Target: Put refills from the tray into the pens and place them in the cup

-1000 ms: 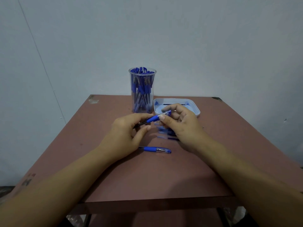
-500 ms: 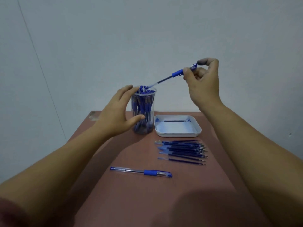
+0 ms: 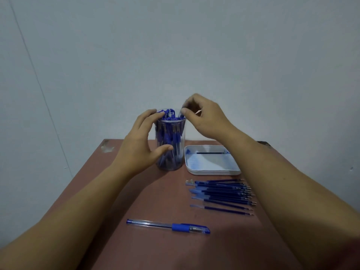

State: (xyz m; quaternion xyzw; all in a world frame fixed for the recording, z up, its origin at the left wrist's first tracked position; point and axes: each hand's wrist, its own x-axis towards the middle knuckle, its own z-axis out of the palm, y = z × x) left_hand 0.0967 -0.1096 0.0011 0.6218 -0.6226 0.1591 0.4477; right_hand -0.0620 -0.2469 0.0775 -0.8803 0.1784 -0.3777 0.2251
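Observation:
A clear cup [image 3: 175, 162] packed with blue pens stands at the back of the table. My left hand [image 3: 140, 145] grips the cup, thumb on its front and fingers near the rim. Just above the rim's right side, my right hand [image 3: 204, 119] pinches the top of a pen that stands in the cup; most of that pen is hidden among the others. The white tray [image 3: 214, 172] to the right of the cup holds one dark refill [image 3: 211, 153]. A blue pen [image 3: 169, 227] lies on the table in front.
Several loose refills [image 3: 224, 193] lie in a row in front of the tray. The reddish-brown table [image 3: 155, 191] has a chipped far left corner [image 3: 106, 148]. A pale wall stands right behind the table.
My right hand brought the pen down from above into the cup. My left hand closed in from beside the cup and took hold of it.

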